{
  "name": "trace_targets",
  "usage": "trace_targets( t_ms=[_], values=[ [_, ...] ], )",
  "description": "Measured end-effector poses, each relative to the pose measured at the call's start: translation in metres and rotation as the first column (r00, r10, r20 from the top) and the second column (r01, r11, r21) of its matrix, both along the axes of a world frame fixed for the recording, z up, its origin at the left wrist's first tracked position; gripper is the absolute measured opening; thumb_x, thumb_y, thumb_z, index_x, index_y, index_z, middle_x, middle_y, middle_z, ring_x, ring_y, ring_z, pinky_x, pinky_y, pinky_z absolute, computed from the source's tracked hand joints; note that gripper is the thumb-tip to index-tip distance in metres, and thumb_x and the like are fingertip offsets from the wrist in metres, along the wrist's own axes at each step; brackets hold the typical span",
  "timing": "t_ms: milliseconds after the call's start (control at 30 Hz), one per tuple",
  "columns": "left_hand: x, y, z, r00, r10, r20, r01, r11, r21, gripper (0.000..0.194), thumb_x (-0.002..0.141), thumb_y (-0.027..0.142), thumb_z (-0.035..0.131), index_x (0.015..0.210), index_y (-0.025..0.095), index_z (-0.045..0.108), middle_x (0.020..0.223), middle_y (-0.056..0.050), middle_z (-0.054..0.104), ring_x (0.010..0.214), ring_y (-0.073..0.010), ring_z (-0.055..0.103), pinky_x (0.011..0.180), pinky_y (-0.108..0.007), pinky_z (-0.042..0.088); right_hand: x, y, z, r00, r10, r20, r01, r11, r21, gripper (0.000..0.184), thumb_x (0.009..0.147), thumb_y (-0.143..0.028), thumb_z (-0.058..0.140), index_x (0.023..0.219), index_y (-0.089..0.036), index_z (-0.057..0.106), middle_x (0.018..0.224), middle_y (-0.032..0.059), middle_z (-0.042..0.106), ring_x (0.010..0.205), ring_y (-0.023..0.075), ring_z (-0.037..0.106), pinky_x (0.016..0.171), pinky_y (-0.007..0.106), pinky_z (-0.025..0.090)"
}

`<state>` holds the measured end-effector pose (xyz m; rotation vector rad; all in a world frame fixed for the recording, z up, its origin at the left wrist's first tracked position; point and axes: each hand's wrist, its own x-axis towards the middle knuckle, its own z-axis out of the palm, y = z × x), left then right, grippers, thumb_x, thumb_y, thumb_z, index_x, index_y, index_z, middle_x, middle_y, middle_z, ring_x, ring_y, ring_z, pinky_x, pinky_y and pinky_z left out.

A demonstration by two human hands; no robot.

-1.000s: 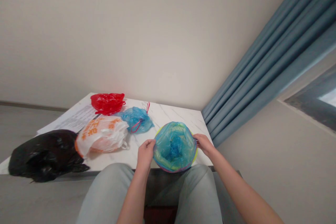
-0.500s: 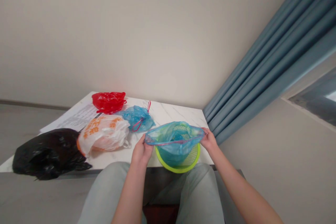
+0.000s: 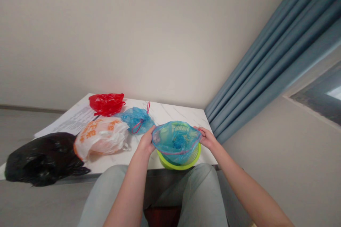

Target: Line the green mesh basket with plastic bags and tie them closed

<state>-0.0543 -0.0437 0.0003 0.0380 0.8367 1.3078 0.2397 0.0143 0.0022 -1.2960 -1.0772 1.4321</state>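
Note:
A translucent blue drawstring garbage bag [image 3: 170,149] hangs inside a yellow-green mesh basket [image 3: 197,154], its mouth spread wide above the rim. My left hand [image 3: 147,141] grips the left edge of the bag's mouth, and my right hand [image 3: 207,137] pinches the right edge. A reddish drawstring runs along the bag's front hem. The basket stands at the table's front edge, near my knees. Much of its inside is hidden by the bag.
On the white marbled table [image 3: 170,110], a tied blue bag [image 3: 137,118] with red strings lies left of the basket. Further left are a red bag [image 3: 106,104], a white bag with orange print [image 3: 102,136], a black bag [image 3: 44,159] and printed paper [image 3: 70,120]. A blue curtain [image 3: 266,56] hangs at right.
My hands have come slightly closer together. The bag's mouth is now rounder and sits lower at the front, showing more of the inside. The view has shifted a little.

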Motion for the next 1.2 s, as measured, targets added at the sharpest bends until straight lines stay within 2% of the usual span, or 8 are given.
trace_targets(
  t_ms=[133,367,467,600,733,967,1100,1200],
  values=[
    [0.008,0.018,0.009,0.985,-0.14,-0.104,0.139,0.99,-0.012,0.011,0.083,0.019,0.066,0.076,0.011,0.066,0.06,-0.005,0.068,0.052,-0.0162,0.066,0.055,-0.026,0.056,-0.012,0.013,0.002,0.974,-0.046,-0.221,0.008,0.986,-0.169,0.015,0.082,-0.032,0.067,0.075,-0.018,0.063,0.05,-0.0038,0.053,0.05,0.0141,0.055,0.059,0.026,0.052],
    [0.026,0.046,0.01,0.975,-0.132,-0.181,0.138,0.99,0.021,0.003,0.074,0.01,0.07,0.073,0.008,0.067,0.062,-0.006,0.069,0.049,-0.0158,0.063,0.056,-0.027,0.055,-0.026,0.026,0.008,0.956,-0.053,-0.289,0.011,0.989,-0.147,0.02,0.083,-0.038,0.069,0.08,-0.021,0.058,0.074,0.0015,0.064,0.064,0.0141,0.062,0.063,0.027,0.055],
    [0.034,0.054,0.008,0.979,-0.059,-0.197,0.081,0.991,0.105,0.001,0.074,0.01,0.068,0.074,0.011,0.067,0.062,-0.003,0.068,0.05,-0.0126,0.061,0.056,-0.023,0.053,-0.03,0.016,0.009,0.98,-0.102,-0.172,0.085,0.991,-0.099,0.023,0.076,-0.033,0.074,0.089,-0.022,0.059,0.076,0.0009,0.065,0.066,0.0142,0.063,0.062,0.025,0.053],
    [0.043,0.056,0.006,0.981,-0.013,-0.192,0.059,0.97,0.236,0.014,0.067,0.007,0.069,0.08,0.013,0.067,0.063,0.0,0.066,0.051,-0.0095,0.057,0.054,-0.019,0.047,-0.028,-0.008,0.007,0.972,-0.124,0.198,0.107,0.99,0.095,0.045,0.065,-0.029,0.079,0.106,-0.019,0.062,0.08,0.0022,0.07,0.074,0.0182,0.065,0.065,0.027,0.051],
    [0.05,0.051,0.01,0.985,-0.02,-0.171,0.078,0.938,0.337,0.021,0.065,0.011,0.071,0.087,0.013,0.068,0.069,-0.001,0.064,0.054,-0.0085,0.055,0.054,-0.018,0.044,-0.022,-0.023,0.003,0.917,-0.149,0.37,0.082,0.978,0.19,0.026,0.062,-0.025,0.072,0.086,-0.017,0.069,0.077,0.0036,0.071,0.072,0.0192,0.064,0.068,0.03,0.049],
    [0.051,0.042,0.015,0.998,-0.053,0.019,0.035,0.849,0.527,0.033,0.067,0.007,0.07,0.099,0.016,0.066,0.062,0.005,0.053,0.049,-0.0044,0.043,0.049,-0.016,0.035,-0.004,-0.021,-0.014,0.902,-0.432,0.016,0.408,0.864,0.294,0.016,0.068,-0.03,0.066,0.078,-0.018,0.069,0.073,0.0009,0.07,0.068,0.0156,0.062,0.065,0.026,0.049],
    [0.038,0.036,0.004,0.978,0.123,0.17,-0.19,0.863,0.467,0.034,0.071,0.005,0.067,0.102,0.019,0.066,0.065,0.005,0.059,0.05,-0.005,0.051,0.053,-0.016,0.041,0.007,-0.014,-0.03,0.832,-0.457,-0.316,0.525,0.833,0.177,0.007,0.07,-0.024,0.068,0.073,-0.02,0.064,0.071,-0.0009,0.069,0.07,0.0147,0.065,0.072,0.025,0.055],
    [0.027,0.03,-0.002,0.938,0.253,0.238,-0.331,0.86,0.389,0.041,0.075,0.002,0.062,0.109,0.024,0.066,0.08,0.003,0.07,0.062,-0.007,0.063,0.066,-0.018,0.051,0.011,-0.011,-0.034,0.781,-0.429,-0.455,0.5,0.865,0.042,0.004,0.074,-0.018,0.064,0.077,-0.021,0.063,0.074,-0.0004,0.072,0.073,0.0145,0.068,0.076,0.026,0.057]
  ],
)
